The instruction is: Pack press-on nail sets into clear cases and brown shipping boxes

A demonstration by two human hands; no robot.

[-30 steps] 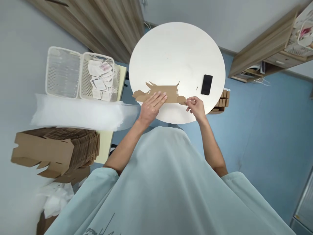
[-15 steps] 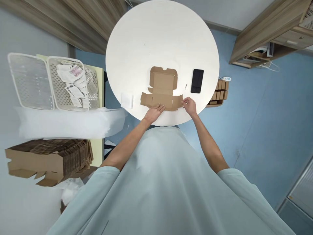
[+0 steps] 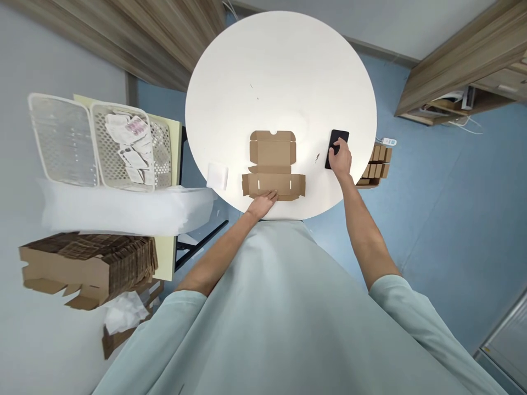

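On the round white table (image 3: 284, 71) lies a brown cardboard mailer box (image 3: 272, 151), unfolded, its side flaps spread left and right. My left hand (image 3: 262, 205) rests on the box's near edge with fingers laid flat and open. My right hand (image 3: 341, 161) is over a black smartphone (image 3: 338, 135) to the right of the box. Its thumb and fingers are apart and appear to touch the dark screen; the phone lies flat on the table. At the table's left edge sits a small white packet (image 3: 217, 176).
To the left, a pale yellow table (image 3: 164, 258) bears white baskets (image 3: 99, 145) with printed cards, a translucent plastic roll (image 3: 111, 211) and a stack of flattened cartons (image 3: 69, 266). Small brown boxes (image 3: 376, 164) stand beyond the right table edge. A wooden cabinet (image 3: 448, 66) is at upper right.
My right hand has left the box's right flap and moved right, onto the phone. My left hand stays on the box, whose side flaps now lie flatter. The view has shifted slightly.
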